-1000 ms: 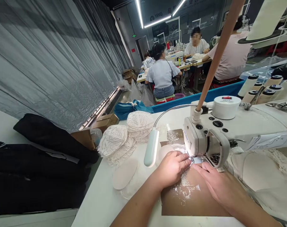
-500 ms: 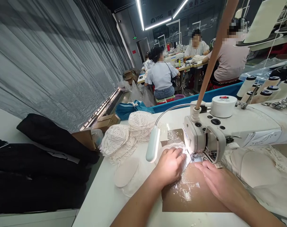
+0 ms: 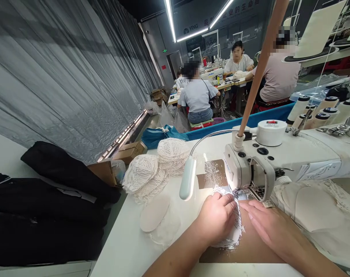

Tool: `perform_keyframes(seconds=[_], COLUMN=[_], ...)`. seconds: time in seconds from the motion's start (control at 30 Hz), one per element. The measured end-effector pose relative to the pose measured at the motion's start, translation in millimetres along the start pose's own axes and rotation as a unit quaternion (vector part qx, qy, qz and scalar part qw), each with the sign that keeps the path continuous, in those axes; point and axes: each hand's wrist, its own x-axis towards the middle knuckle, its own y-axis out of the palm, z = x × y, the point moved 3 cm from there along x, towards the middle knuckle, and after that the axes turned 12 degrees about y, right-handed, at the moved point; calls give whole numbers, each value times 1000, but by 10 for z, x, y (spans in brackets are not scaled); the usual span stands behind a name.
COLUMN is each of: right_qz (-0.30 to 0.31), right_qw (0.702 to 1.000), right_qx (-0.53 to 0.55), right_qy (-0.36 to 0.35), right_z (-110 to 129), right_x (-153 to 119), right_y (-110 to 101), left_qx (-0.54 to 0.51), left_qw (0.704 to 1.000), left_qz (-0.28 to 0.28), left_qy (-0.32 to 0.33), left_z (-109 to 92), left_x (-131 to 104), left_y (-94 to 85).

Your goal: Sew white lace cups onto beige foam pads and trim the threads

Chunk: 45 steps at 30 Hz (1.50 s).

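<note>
A white lace cup piece [image 3: 236, 231] lies under the head of the sewing machine [image 3: 240, 165], its edge at the needle area. My left hand [image 3: 218, 217] rests over it with bent fingers closed on the lace, hiding much of the piece. To the right of the lace, my right hand [image 3: 263, 221] lies flat on the brown machine bed cover [image 3: 250, 246], fingers stretched toward the needle. The fingertips of my right hand are close to the lace edge; whether they touch it, I cannot tell.
Stacked lace cups [image 3: 143, 173] and a smooth beige oval pad [image 3: 154, 213] sit left. A lamp [image 3: 188, 179] hangs beside the machine head. More pale pieces [image 3: 313, 207] lie right, below thread cones [image 3: 299, 109]. Co-workers [image 3: 196, 96] sit at machines behind.
The lace piece has turned and come toward me, now extending down along the needle's near side. My left hand has moved nearer and slightly right with it; my right hand has barely shifted.
</note>
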Motion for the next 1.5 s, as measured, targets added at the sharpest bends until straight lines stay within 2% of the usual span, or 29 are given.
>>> perform_keyframes(seconds=[0.23,0.33,0.5,0.6,0.7,0.97,1.3,1.5], right_qz=[-8,8,68,79,84,-13,-23,-38], right_qw=[1000,1000,996,995,995,996,995,993], right_qx=[18,24,35,41,37,-66,-84,-98], right_qy=[-5,-11,-51,-39,-32,-53,-46,-51], right_z=[6,29,90,93,89,102,117,112], right_x=[5,-2,-88,-132,-127,-53,13,4], right_y=[-13,-34,14,54,51,16,70,82], left_qx=[9,19,-32,-65,-54,-30,8,8], left_qw=[999,999,999,998,998,999,998,997], left_qz=[-11,-9,12,11,12,1,6,22], left_qy=[-38,-46,-25,-11,-7,24,56,70], left_z=[-61,-92,-67,-37,-34,-20,84,113], left_x=[50,56,-14,-54,-60,-35,-36,-35], left_y=[49,46,-36,-76,-68,11,72,49])
